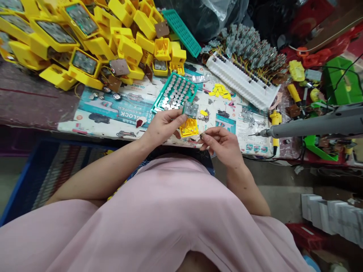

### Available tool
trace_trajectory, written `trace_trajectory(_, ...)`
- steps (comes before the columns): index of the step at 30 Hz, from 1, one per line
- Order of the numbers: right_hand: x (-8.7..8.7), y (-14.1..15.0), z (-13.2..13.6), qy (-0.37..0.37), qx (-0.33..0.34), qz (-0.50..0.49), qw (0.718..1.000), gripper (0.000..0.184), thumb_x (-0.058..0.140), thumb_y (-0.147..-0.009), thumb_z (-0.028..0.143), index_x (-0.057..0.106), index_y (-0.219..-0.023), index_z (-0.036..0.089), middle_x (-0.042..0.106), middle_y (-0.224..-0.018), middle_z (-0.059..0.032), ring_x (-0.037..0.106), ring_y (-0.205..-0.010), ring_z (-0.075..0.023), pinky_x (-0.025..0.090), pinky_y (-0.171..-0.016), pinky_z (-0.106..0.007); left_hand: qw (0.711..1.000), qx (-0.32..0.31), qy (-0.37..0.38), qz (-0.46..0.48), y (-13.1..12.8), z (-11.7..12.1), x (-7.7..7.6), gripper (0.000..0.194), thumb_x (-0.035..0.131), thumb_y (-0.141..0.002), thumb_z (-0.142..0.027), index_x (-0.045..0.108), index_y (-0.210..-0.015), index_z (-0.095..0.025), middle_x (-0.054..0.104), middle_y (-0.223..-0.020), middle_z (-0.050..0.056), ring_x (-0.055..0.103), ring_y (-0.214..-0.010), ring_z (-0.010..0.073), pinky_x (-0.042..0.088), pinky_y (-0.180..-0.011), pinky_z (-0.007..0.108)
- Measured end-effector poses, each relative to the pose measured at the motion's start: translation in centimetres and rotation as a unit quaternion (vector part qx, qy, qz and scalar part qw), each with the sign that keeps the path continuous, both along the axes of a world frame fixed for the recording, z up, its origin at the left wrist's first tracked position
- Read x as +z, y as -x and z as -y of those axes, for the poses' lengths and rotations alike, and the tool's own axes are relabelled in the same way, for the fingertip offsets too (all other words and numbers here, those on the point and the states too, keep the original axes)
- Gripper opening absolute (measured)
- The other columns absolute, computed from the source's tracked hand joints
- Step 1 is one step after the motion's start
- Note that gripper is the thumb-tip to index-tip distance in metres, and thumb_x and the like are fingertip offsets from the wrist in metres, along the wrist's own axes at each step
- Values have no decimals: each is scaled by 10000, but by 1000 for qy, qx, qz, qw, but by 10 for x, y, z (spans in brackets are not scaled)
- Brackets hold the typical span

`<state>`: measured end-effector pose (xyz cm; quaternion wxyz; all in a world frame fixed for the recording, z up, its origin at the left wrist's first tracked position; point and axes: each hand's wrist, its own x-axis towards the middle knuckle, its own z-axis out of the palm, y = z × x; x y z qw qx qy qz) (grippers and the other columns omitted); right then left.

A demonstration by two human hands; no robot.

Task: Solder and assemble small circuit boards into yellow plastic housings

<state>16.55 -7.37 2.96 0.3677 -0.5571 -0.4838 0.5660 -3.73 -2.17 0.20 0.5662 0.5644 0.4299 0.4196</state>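
Between the thumb and fingers of my left hand (167,126) is a small circuit board (191,109) with grey parts on it. Just below the board, a yellow plastic housing (189,127) lies near the table's front edge, close to my left fingertips. My right hand (221,143) is to the right of the housing, its thumb and index finger pinched on a small dark piece (202,136), too small to name. Behind my left hand stands a green tray (176,92) filled with round silver button cells.
Yellow housings (124,49) are heaped at the back left. A white foam rack (244,81) holds many wired boards behind. Small yellow pieces (220,91) lie by the tray. From the right, a grey electric screwdriver (312,122) juts over the table.
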Motion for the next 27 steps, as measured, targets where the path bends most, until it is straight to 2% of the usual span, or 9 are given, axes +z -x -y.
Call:
trace_trajectory(4,5,-3,2,-58,-30,3,998,393,821,-719,534,694,-892,205,729,-669,7,655,-504,-100,426,-356,-160,1000,-24,11,1,-3,1,-1,546,642,-788,-701,654,-779,-155,592,-663,-10,597,-573,109,527,-445,193)
trace_trajectory(9,4,-4,4,-105,-40,0,994,351,785,-757,556,751,-870,226,739,-721,-8,703,-613,-128,478,-379,-182,998,-59,27,-4,-4,2,-2,492,622,-810,-652,588,-733,-167,573,-647,-21,580,-571,108,492,-466,195)
trace_trajectory(12,3,-8,6,-110,-31,10,993,322,790,-765,528,765,-909,241,743,-737,-5,714,-636,-137,500,-393,-191,993,-98,20,-59,-5,0,-3,456,556,-850,-613,546,-711,-178,539,-628,-28,550,-568,110,462,-493,208)
trace_trajectory(14,2,-14,9,-110,-30,11,993,296,816,-751,481,767,-926,247,744,-742,2,713,-638,-135,505,-397,-189,982,-131,-25,-130,-8,-3,-3,420,496,-888,-557,561,-723,-177,541,-630,-23,543,-592,115,436,-531,214)
trace_trajectory(16,0,-20,13,-107,-38,7,993,293,831,-742,445,769,-959,258,752,-775,3,711,-648,-132,509,-401,-186,957,-172,-89,-217,-13,-6,0,380,446,-919,-478,609,-768,-169,572,-642,-12,541,-607,118,397,-556,216)
trace_trajectory(19,-4,-30,19,-93,-40,-2,995,324,841,-737,418,769,-1024,286,761,-828,4,711,-694,-133,539,-435,-193,894,-229,-169,-345,-23,-11,7,343,414,-951,-376,673,-867,-166,645,-670,16,568,-610,136,367,-571,232)
trace_trajectory(21,-7,-36,22,-82,-31,-1,996,290,832,-749,417,779,-1002,286,764,-855,-2,691,-673,-122,573,-476,-216,854,-245,-231,-396,-29,-12,10,337,413,-968,-342,700,-944,-166,718,-765,49,634,-680,168,401,-601,249)
trace_trajectory(25,-13,-44,28,-99,-21,4,995,200,821,-762,402,799,-920,282,749,-928,-17,662,-667,-103,594,-497,-219,806,-186,-435,-357,-30,-12,3,296,448,-993,-286,711,-1075,-180,765,-1103,86,703,-992,204,511,-813,300)
trace_trajectory(27,-17,-46,30,-106,-21,4,994,188,827,-754,390,803,-910,289,732,-931,-18,666,-682,-102,579,-474,-196,768,-141,-525,-338,-25,-11,-3,242,505,-980,-267,711,-1088,-201,771,-1106,61,705,-1008,196,516,-859,317)
